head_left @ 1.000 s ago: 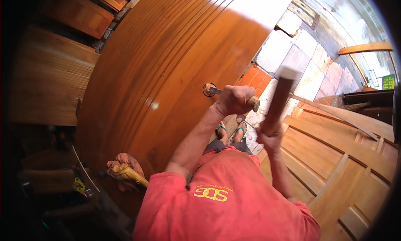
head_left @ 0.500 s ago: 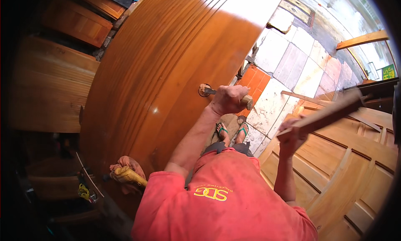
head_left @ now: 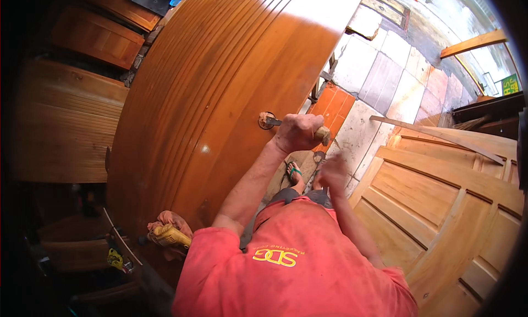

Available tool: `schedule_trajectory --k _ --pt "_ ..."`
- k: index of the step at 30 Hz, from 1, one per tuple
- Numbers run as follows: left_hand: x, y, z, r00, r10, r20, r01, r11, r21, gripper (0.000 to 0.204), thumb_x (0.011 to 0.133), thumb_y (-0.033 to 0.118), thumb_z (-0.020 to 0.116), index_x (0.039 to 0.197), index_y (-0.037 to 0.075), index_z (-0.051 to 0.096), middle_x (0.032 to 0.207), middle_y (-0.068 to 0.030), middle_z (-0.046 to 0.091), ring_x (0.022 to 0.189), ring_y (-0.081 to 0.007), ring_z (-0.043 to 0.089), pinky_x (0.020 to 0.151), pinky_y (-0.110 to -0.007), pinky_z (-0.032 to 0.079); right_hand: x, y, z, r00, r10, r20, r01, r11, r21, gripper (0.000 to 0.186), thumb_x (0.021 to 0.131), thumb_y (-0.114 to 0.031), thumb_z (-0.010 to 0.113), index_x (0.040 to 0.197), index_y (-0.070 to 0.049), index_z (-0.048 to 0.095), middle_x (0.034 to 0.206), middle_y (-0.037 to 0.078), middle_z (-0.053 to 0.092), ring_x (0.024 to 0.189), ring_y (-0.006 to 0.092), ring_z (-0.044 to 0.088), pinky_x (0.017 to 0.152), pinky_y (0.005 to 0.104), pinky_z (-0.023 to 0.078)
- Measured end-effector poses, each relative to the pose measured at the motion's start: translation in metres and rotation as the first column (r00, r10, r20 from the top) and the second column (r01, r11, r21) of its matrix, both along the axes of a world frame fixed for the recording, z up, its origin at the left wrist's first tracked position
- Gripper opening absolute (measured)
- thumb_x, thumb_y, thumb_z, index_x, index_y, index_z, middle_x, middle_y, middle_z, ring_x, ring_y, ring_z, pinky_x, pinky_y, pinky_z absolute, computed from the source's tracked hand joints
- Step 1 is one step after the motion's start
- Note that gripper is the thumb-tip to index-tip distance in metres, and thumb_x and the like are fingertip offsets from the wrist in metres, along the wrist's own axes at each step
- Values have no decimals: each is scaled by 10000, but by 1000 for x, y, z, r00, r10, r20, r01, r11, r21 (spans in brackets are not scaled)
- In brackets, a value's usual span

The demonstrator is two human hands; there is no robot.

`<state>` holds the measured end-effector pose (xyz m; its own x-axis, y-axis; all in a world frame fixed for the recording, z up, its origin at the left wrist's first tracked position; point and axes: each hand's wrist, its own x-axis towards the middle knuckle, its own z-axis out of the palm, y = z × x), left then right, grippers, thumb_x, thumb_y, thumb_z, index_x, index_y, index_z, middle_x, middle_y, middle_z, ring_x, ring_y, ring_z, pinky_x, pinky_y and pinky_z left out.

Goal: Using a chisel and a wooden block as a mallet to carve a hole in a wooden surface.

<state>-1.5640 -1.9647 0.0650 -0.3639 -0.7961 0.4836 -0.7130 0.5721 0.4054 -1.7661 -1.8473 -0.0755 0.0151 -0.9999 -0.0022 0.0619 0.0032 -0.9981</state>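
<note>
My left hand (head_left: 297, 131) is closed on the wooden handle (head_left: 322, 135) of a chisel (head_left: 274, 122). Its metal blade points into a round hole (head_left: 264, 119) with pale, rough wood inside, in the glossy orange-brown grooved door (head_left: 181, 97). My right hand (head_left: 333, 171) is low beside the chisel's handle, over my feet, smeared by motion; I cannot make out its fingers or what they hold.
A yellow power tool (head_left: 175, 235) with a pink cloth (head_left: 168, 218) lies at the lower left. Paler panelled doors (head_left: 418, 201) with a long strip of wood (head_left: 440, 135) are on the right. More wooden panels (head_left: 66, 130) lie left. Tiled floor (head_left: 374, 75) stretches beyond.
My right hand was swinging a wooden bar out to the right; it has moved down and left toward the chisel, and the bar no longer shows clearly. My left hand keeps hold of the chisel.
</note>
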Motion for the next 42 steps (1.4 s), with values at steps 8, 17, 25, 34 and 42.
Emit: schedule_trajectory --k 8,17,25,34,42 --pt "17 15 -11 998 3 62 -5 999 42 302 849 317 741 751 136 519 635 -81 592 598 -290 683 525 -421 539 -22 -22 131 733 -204 649 256 967 14 443 879 -108 822 1212 8 553 800 81 613 691 170 617 626 338 533" --pt "21 56 24 963 265 -49 -266 906 -330 238 840 160 775 773 140 547 640 -22 491 528 -220 535 490 -368 418 -26 -6 120 878 -172 447 157 985 72 487 883 -173 837 1229 -7 537 815 84 596 708 195 611 640 361 549" --pt "-12 8 29 984 42 -171 -62 992 -109 237 878 177 696 737 124 513 579 -63 522 504 -252 623 469 -394 505 -55 -11 153 943 -141 301 145 989 10 724 860 -260 869 1397 7 464 830 82 597 697 183 612 611 344 551" --pt "6 -2 22 970 22 -240 -16 1000 27 276 928 262 679 748 117 529 615 -107 580 570 -304 672 495 -411 515 -82 -13 209 992 -92 84 102 988 -118 996 861 -368 877 1585 -20 288 860 87 564 721 174 598 593 333 541" --pt "29 -5 27 951 -3 -308 28 997 77 215 832 189 752 758 116 564 639 -115 606 581 -328 667 513 -426 515 -57 -28 250 980 -65 189 114 958 -263 1088 808 -430 943 1559 -61 248 809 78 555 610 183 550 531 336 486"
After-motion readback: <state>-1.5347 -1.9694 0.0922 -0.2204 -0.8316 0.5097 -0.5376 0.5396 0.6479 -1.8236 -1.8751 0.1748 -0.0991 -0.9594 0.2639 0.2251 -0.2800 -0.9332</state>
